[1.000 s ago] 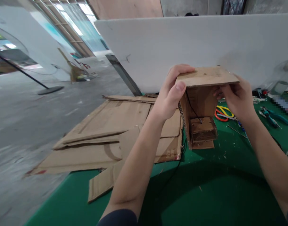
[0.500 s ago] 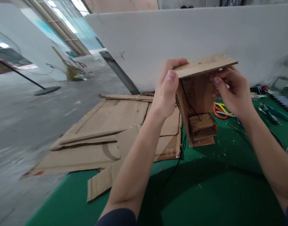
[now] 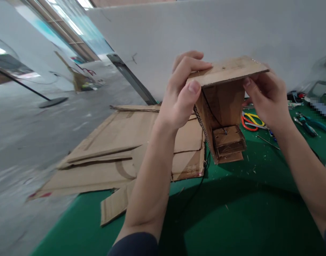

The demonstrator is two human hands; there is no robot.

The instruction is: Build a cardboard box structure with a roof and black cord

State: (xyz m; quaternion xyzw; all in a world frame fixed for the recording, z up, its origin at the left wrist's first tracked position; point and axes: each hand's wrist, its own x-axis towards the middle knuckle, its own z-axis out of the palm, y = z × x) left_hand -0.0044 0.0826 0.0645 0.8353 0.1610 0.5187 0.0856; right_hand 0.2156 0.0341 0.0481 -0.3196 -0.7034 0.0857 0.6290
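Note:
A small open-fronted cardboard box structure (image 3: pixel 227 106) is held over the green table, tilted slightly. Its flat top panel (image 3: pixel 229 69) juts toward me. My left hand (image 3: pixel 183 89) grips the panel's left end, thumb at the front corner and fingers on top. My right hand (image 3: pixel 267 94) pinches the right side just under the panel; some of its fingers are hidden behind the cardboard. Inside, a thin black cord (image 3: pixel 212 112) runs down from the top left to a small cardboard block (image 3: pixel 229 138) at the base.
Flat cardboard sheets (image 3: pixel 120 131) cover the table's left side, with a loose strip (image 3: pixel 115 208) in front. Scissors with red and yellow handles (image 3: pixel 252 121), pliers (image 3: pixel 305 124) and a thin rod (image 3: pixel 268 142) lie at right. A white panel (image 3: pixel 219 32) stands behind the green table (image 3: pixel 232 220).
My left hand has shifted left and its fingers lie further over the top panel. My right hand has moved slightly right, still at the panel's underside. The structure has barely moved.

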